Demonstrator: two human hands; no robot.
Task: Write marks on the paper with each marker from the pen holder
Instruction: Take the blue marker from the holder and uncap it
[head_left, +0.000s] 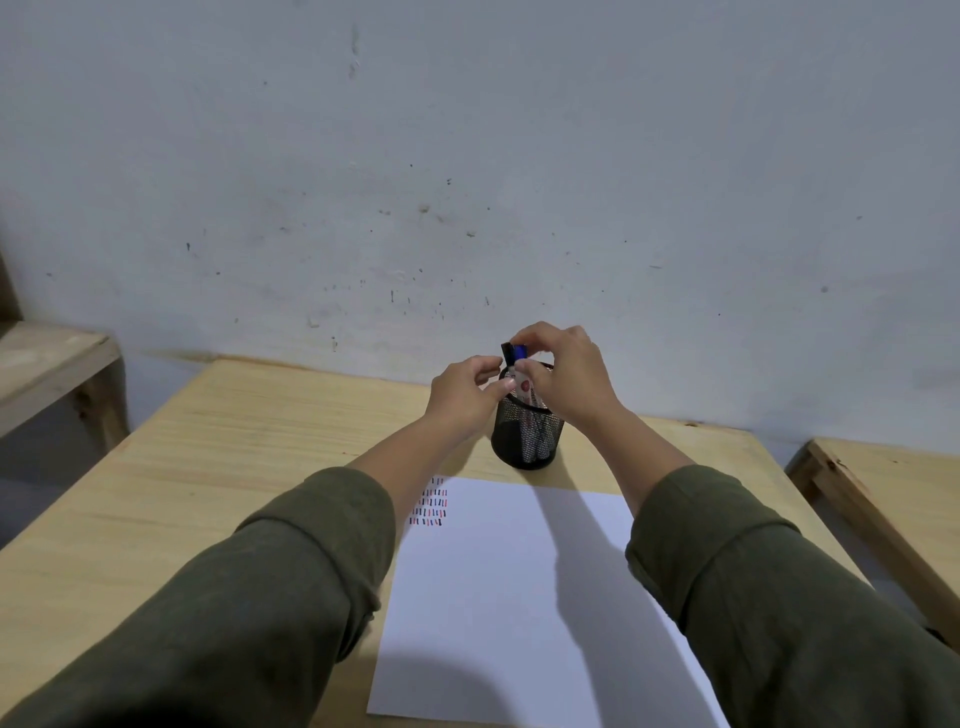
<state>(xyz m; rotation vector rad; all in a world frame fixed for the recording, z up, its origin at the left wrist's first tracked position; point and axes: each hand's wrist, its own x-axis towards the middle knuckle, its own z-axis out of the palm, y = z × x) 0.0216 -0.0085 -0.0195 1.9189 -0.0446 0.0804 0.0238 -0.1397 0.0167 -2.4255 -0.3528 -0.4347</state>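
A black mesh pen holder (525, 434) stands on the wooden table (218, 467) just beyond a white sheet of paper (519, 597). The paper carries rows of short red, blue and black marks (430, 509) near its far left corner. Several markers stand in the holder. My right hand (563, 374) pinches a white marker with a blue cap (518, 352) above the holder's rim. My left hand (465, 392) is at the holder's left side, its thumb and fingers touching the same marker's barrel; whether it grips is unclear.
A scuffed pale wall rises right behind the table. A wooden shelf or bench (47, 364) sits at the left, and another wooden table edge (878, 509) lies at the right. My green sleeves cover both forearms.
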